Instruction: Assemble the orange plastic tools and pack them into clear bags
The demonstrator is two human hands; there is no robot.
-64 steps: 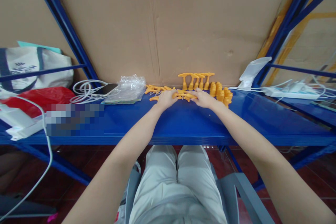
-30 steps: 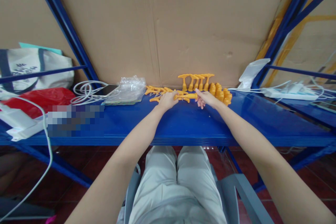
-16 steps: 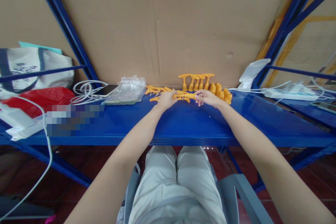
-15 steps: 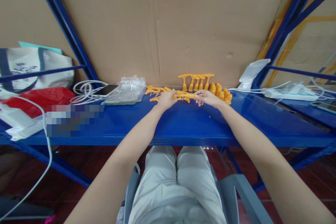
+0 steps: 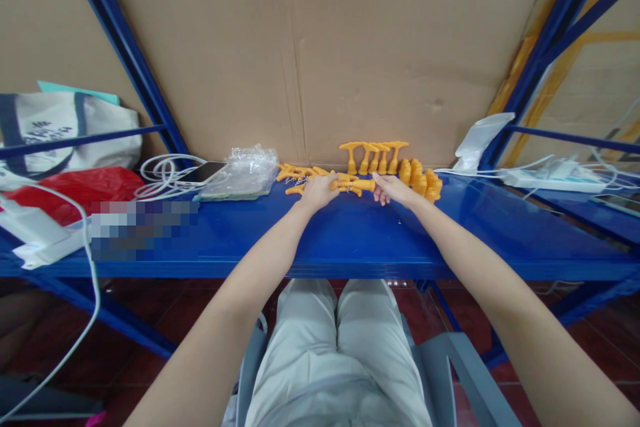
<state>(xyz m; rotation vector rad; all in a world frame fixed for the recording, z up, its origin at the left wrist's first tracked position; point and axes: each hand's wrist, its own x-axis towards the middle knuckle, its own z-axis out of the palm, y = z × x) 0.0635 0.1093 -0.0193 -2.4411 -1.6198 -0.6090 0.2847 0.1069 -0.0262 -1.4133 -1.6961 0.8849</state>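
Observation:
On the blue shelf (image 5: 350, 240), my left hand (image 5: 317, 192) is closed round one end of a long orange plastic part (image 5: 356, 183). My right hand (image 5: 391, 189) pinches the other end with thumb and forefinger, its other fingers loose. Behind the hands stand several orange T-shaped parts (image 5: 375, 153) in a row against the cardboard. To their right is a cluster of small orange ribbed pieces (image 5: 421, 179). More orange parts (image 5: 296, 173) lie flat to the left of my left hand.
A crumpled clear plastic bag (image 5: 243, 170), a phone (image 5: 203, 171) and coiled white cable (image 5: 163, 173) lie on the left. A red bag (image 5: 75, 188) and a tote bag (image 5: 60, 130) sit further left. White power strip (image 5: 550, 177) at right. Cardboard sheet (image 5: 325, 53) backs the shelf.
My right hand has shifted slightly along the end of the orange part and its fingers have loosened. My left hand keeps its grip in the same place.

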